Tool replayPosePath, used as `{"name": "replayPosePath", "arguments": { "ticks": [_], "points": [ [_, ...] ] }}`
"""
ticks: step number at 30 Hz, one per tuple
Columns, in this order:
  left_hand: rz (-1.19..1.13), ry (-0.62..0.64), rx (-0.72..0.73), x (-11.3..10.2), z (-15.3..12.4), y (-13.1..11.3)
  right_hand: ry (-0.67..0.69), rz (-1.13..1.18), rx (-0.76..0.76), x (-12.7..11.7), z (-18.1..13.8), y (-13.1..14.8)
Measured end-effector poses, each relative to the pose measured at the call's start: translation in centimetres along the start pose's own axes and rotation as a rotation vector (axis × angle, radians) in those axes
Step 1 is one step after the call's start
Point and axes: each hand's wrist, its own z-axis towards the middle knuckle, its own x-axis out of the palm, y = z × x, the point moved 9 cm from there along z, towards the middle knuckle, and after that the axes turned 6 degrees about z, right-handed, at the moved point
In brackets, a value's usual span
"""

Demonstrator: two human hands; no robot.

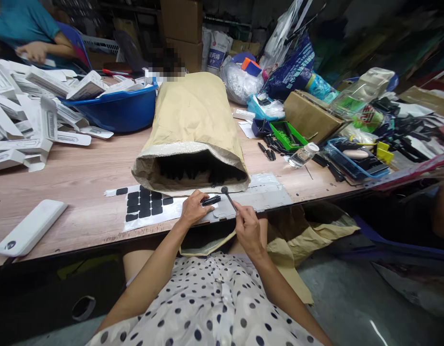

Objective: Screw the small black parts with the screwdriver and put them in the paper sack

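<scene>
My left hand (193, 208) is closed on a small black cylindrical piece (211, 200) at the table's front edge. In my right hand (248, 226) is a thin dark stick tool (229, 197) with a small round head; its exact kind is not clear. The round head points up, just right of the black piece and apart from it. Beside my left hand lies a white sheet of black stickers (144, 204). Right in front of both hands is the open mouth of a large tan paper sack (195, 110), with dark pieces inside that I cannot make out.
At the left are a blue basin (117, 113), many white boxes (23, 110) and a white device (30, 226). On the right stand a green tray (287, 134), a clear jar (303, 154) and a blue tray (355, 161). A co-worker (30, 33) sits at the far left.
</scene>
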Motion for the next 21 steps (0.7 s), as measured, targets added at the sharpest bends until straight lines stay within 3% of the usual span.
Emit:
{"name": "replayPosePath", "arguments": {
  "ticks": [3,6,21],
  "points": [
    [0.025,-0.01,0.011,0.0,-0.1,-0.2,-0.062,-0.237,0.107,-1.4,0.6,-2.4],
    [0.017,-0.003,0.015,0.0,-0.1,-0.2,-0.042,-0.393,0.157,-1.4,0.7,-3.9],
    [-0.029,-0.012,0.038,-0.5,0.0,-0.2,-0.018,-0.574,0.096,-0.1,0.3,-3.8]
  ]
}}
